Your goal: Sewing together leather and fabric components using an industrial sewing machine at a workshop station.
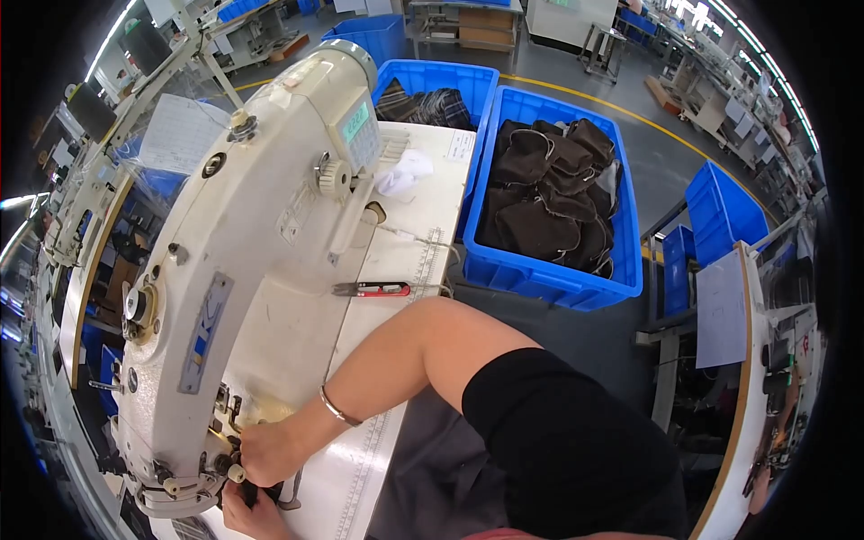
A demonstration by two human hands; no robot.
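Note:
A white industrial sewing machine [270, 207] fills the left side, its needle end low in the picture. My right hand [268, 453] is closed by the needle area, its fingertips hidden behind the knuckles and the machine parts; a bracelet circles that wrist. Just below it, my left hand [252, 515] pinches a small dark piece of cloth [248, 492], mostly covered by both hands. Red-handled thread snips [371, 289] lie on the white machine bed [382, 339], beyond my right forearm. Farther back on the bed is a crumpled white cloth [404, 173].
A blue crate [554, 282] of dark brown cloth pieces stands right of the machine. Behind it, another blue crate [487, 76] holds plaid pieces. Dark grey fabric [436, 477] hangs beside the bed. A second worktable [731, 459] is at the far right.

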